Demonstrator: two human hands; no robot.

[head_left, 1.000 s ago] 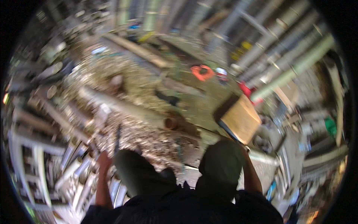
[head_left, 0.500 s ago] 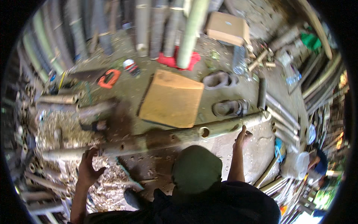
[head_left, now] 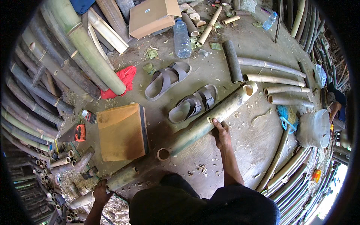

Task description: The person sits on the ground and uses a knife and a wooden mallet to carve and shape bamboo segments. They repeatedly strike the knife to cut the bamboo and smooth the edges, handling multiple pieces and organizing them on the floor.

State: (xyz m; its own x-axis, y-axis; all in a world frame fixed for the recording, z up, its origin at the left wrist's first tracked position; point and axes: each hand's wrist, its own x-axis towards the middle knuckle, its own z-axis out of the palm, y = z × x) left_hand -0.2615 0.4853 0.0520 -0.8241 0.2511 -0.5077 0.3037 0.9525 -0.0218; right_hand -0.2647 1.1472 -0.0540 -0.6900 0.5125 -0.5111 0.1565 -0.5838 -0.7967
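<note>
A long, thick bamboo pole (head_left: 193, 137) slants from the lower left up to the right, with holes cut in its side and a hollow far end. My right hand (head_left: 222, 137) grips it from the near side, the thumb close to a small hole and the other fingers partly hidden beneath. Toward the lower left end, my left hand (head_left: 100, 194) is closed over the pole. A yellow-brown block (head_left: 122, 131) with a dark side lies just beyond the pole. Two grey sandals (head_left: 193, 104) rest on the floor past its right part.
Bamboo poles (head_left: 80, 43) lean at the left above a red cloth (head_left: 126, 78). An orange-handled saw (head_left: 80, 132) lies left of the block. Farther off are a cardboard box (head_left: 153, 17) and a plastic bottle (head_left: 182, 39). At right stand a clear bucket (head_left: 313, 129) and another person (head_left: 336, 107).
My view has swung to the right. Both hands, fingers spread beside the pole before, now hold it. The pole appears more steeply slanted, its right end farther from me.
</note>
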